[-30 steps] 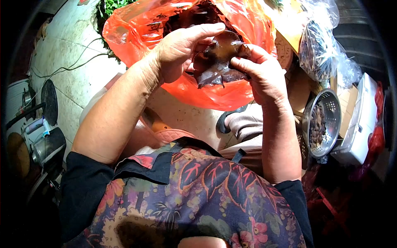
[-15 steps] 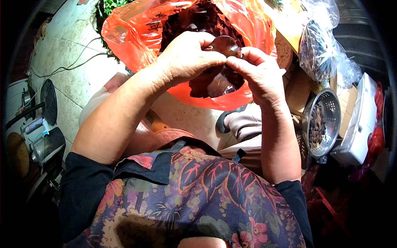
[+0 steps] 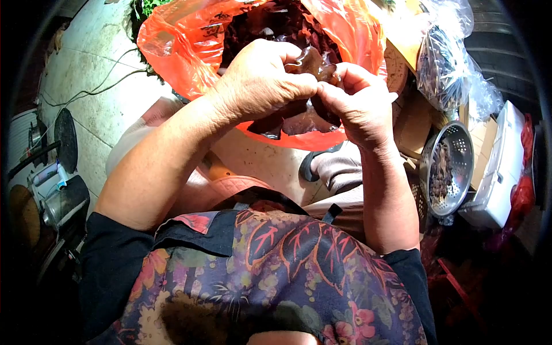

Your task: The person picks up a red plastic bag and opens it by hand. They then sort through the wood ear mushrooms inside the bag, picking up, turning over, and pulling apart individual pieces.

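A brown, glossy wood ear mushroom [image 3: 313,62] is pinched between my two hands over an orange-red plastic bag [image 3: 175,52]. My left hand [image 3: 261,77] grips its left side with thumb and fingers. On the right side, the thumb and forefinger of my right hand [image 3: 362,106] close on its edge. More dark, wet wood ear mushrooms [image 3: 253,29] fill the open bag below. Part of the heap is hidden behind my hands.
To the right stand a metal colander [image 3: 454,172] with brown dried bits in it and a white foam box [image 3: 495,172]. A clear plastic bag [image 3: 445,69] lies behind them. Pans and a dark lid [image 3: 66,141] sit at left, near a cable on the tiled floor.
The mushroom piece has turned and folded between my fingers, now showing a more crumpled, upright shape. Both hands stay nearly in place, still pinching it.
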